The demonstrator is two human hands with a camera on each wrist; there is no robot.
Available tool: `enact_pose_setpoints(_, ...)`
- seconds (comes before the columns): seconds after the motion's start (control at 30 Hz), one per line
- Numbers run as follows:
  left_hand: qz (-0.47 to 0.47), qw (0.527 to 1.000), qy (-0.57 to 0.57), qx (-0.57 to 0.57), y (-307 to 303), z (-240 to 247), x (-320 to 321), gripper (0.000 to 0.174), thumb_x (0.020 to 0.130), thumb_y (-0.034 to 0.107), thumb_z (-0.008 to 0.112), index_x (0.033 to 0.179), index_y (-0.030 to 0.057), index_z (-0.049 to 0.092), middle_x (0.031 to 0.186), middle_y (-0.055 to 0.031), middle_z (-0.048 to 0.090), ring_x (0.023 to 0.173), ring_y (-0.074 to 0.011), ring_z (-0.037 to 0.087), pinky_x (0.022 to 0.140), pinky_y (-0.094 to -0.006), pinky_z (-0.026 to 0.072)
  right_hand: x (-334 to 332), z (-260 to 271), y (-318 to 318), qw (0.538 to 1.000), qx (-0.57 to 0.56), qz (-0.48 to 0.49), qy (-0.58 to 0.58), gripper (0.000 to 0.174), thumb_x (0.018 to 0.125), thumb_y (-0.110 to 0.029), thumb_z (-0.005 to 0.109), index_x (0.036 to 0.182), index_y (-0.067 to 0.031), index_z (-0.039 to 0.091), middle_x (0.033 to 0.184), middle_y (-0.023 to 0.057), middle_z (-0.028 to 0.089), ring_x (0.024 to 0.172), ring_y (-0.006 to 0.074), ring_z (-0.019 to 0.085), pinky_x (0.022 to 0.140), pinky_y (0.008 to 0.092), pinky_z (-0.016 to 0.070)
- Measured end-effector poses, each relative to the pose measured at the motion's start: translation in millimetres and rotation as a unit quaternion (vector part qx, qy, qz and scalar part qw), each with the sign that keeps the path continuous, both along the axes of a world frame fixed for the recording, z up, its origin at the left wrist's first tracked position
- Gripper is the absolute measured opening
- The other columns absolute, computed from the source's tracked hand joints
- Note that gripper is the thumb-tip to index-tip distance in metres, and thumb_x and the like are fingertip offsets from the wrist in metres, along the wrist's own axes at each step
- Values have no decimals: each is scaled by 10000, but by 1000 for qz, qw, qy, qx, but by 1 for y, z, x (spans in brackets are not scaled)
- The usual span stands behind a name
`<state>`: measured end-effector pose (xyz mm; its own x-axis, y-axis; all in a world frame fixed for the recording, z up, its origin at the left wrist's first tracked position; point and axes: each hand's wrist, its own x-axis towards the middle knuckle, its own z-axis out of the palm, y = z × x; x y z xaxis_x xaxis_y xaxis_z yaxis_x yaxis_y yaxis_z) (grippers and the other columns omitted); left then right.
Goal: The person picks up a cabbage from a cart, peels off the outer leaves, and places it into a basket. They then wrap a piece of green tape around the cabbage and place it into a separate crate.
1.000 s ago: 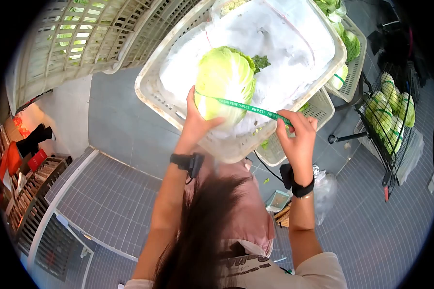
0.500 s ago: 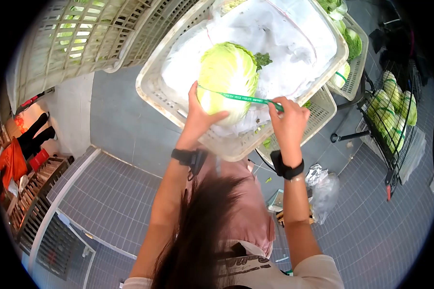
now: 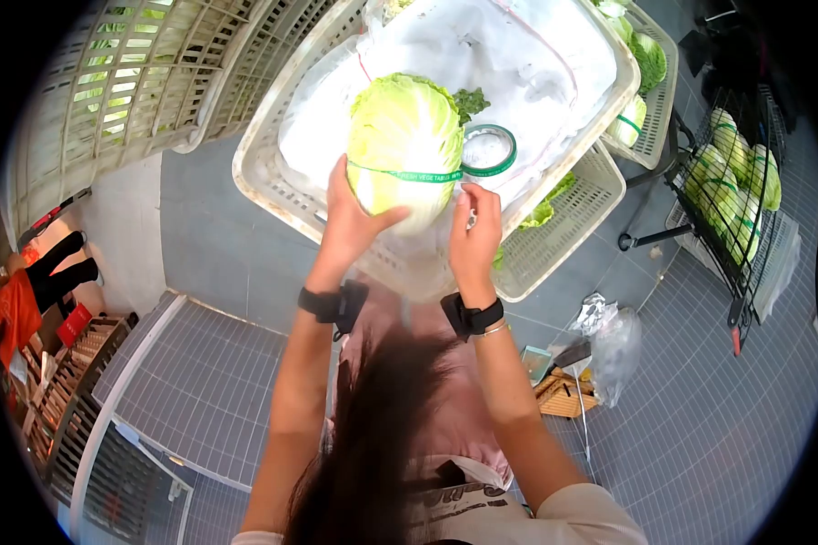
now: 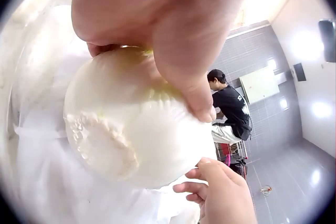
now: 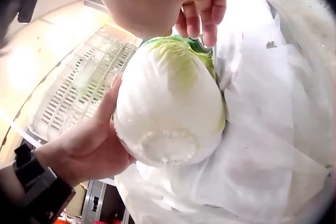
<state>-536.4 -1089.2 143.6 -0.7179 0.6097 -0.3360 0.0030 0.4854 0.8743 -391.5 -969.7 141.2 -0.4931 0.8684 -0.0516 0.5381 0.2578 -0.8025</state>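
Cabbage (image 3: pixel 400 136) in grasp of left hand (image 3: pixel 350 227) by crate (image 3: pixel 264 195) rim; right hand (image 3: pixel 473 236) alongside, hold unclear

White "FRESH VEGETABLES" lettering on the green tape (image 3: pixel 409 174) around the cabbage (image 3: pixel 400 127) (shirt print (image 3: pixel 454 495) too cut off)

A produce-packing room: stacked plastic crates (image 3: pixel 154 73), a wire rack of banded cabbages (image 3: pixel 741 182), grey tiled floor (image 3: pixel 700 409).
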Motion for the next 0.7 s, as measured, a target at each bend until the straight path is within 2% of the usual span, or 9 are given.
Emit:
enact_pose_setpoints(0.07, -59, 977, 167, -115, -4, 7, -1, 1068, 612, 259, 913, 1408, -80, 287, 1408, -258, 351, 1340, -391, 329, 1090, -442, 344, 0, 1, 7, 978, -197, -72, 18, 278, 988, -235, 535, 1103, 9, 603, 1081, 102, 609, 910, 203, 596, 772, 346, 467)
enact_pose_setpoints(0.1, -67, 979, 152, -120, -4, 11, -3, 1062, 616, 275, 910, 1407, -76, 293, 1400, -260, 352, 1341, -398, 314, 1095, -445, 334, -1, 2, 11, 950, -292, -108, 27, 342, 1018, -292, 511, 1124, 22, 596, 1138, 115, 609, 952, 186, 600, 785, 331, 479)
enact_pose_setpoints(0.2, -96, 980, 117, -126, 1, 22, -9, 1035, 654, 330, 887, 1410, -76, 308, 1396, -261, 341, 1341, -401, 300, 1108, -441, 314, -10, -7, 26, 860, -494, -111, 70, 511, 1026, -422, 470, 1236, 35, 564, 1284, 93, 575, 1084, 179, 578, 906, 326, 463)
enact_pose_setpoints(0.3, -107, 984, 94, -109, 3, 26, -13, 938, 728, 358, 841, 1390, -88, 347, 1390, -256, 342, 1323, -389, 337, 1107, -431, 317, -26, -17, 17, 807, -549, -96, 197, 633, 1016, -495, 448, 1358, 35, 486, 1353, 91, 547, 1197, 191, 530, 1019, 330, 404)
enact_pose_setpoints(0.33, -90, 987, 87, -96, 4, 24, -13, 872, 744, 342, 829, 1362, -81, 383, 1363, -260, 367, 1311, -396, 342, 1099, -438, 321, -26, -17, 20, 779, -582, -85, 215, 680, 1004, -510, 465, 1419, 27, 421, 1417, 93, 503, 1278, 188, 474, 1092, 328, 337)
enact_pose_setpoints(0.47, -25, 994, -11, -110, 17, 34, -25, 650, 833, 324, 754, 1268, -83, 494, 1278, -264, 491, 1230, -352, 463, 1044, -407, 380, -22, -18, 23, 757, -609, -101, 213, 632, 1000, -462, 503, 1403, 21, 438, 1391, 87, 517, 1256, 177, 484, 1066, 324, 358)
enact_pose_setpoints(0.57, -113, 979, -168, -34, 32, 47, -38, 713, 906, 417, 674, 1322, -114, 444, 1330, -213, 511, 1228, -233, 487, 1034, -343, 382, -19, -24, 22, 749, -608, -114, 238, 563, 987, -385, 568, 1355, 30, 472, 1332, 99, 550, 1210, 171, 505, 1038, 320, 368)
enact_pose_setpoints(0.67, -52, 974, -221, -25, 25, 41, -39, 684, 925, 406, 653, 1347, -85, 434, 1309, -175, 556, 1183, -202, 530, 1020, -331, 400, -24, -27, 17, 752, -598, -88, 263, 481, 987, -345, 569, 1326, -12, 494, 1310, 81, 564, 1210, 159, 504, 1036, 315, 368)
enact_pose_setpoints(0.7, -21, 979, -204, -19, 21, 37, -38, 665, 913, 380, 671, 1339, -79, 443, 1296, -174, 565, 1168, -206, 541, 1001, -332, 417, -25, -26, 14, 748, -598, -78, 277, 450, 993, -333, 554, 1324, -32, 500, 1317, 66, 563, 1220, 152, 500, 1038, 314, 367)
